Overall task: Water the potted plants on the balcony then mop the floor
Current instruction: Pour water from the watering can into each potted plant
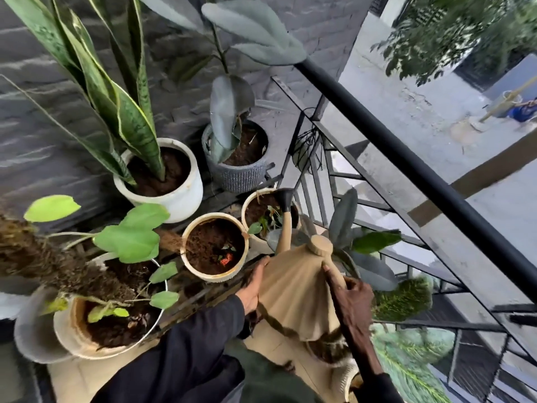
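A beige watering can (296, 292) is tilted forward, and its black-tipped spout (285, 202) reaches over a small cream pot (250, 205) holding a little green plant. My left hand (253, 289) presses against the can's left side. My right hand (353, 301) grips the can's handle on the right. A second cream pot (215, 279) with dark soil stands just left of the spout. Behind them stand a white pot with a snake plant (186, 199) and a grey ribbed pot (241, 175) with a broad-leaved plant.
A black metal railing (406, 164) runs diagonally on the right, with the street far below. A large pot with a mossy pole and green leaves (116, 338) stands at the near left. A dark stone wall (43, 126) backs the plants. Green matting (406, 298) lies by the railing.
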